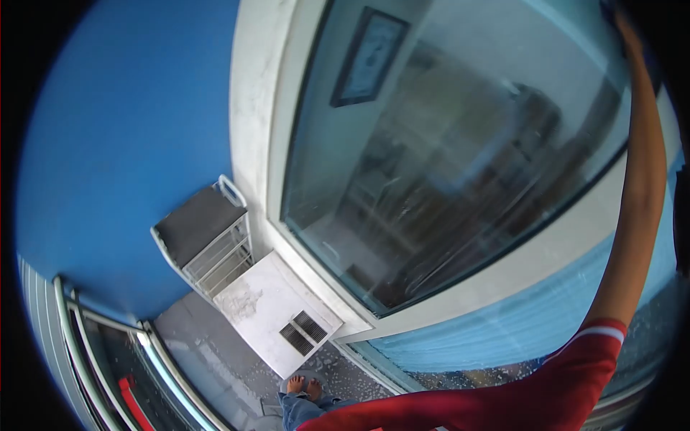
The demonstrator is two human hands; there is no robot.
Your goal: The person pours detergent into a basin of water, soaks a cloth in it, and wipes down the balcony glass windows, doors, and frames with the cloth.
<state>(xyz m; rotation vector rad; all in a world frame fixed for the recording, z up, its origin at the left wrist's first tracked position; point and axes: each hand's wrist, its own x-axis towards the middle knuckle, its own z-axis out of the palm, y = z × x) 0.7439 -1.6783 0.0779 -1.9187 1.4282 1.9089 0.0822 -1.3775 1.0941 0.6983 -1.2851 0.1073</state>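
My right arm, in a red short sleeve [586, 366] with a white band, stretches up along the right side of the view. At the dark upper right edge, my right hand [622, 16] is mostly cut off, close to the top of a large window pane [460, 144]. Something dark blue shows around it, too dim to name, and its fingers cannot be made out. Whether it touches the glass cannot be told. My left hand is out of view.
Below the window stands a white box-like unit [269, 294] with dark vents, beside a white-framed rack [201, 223] with a grey top. My bare feet [305, 388] are on the speckled floor. Metal rails [79, 345] run at lower left, and a blue wall [129, 144] rises behind.
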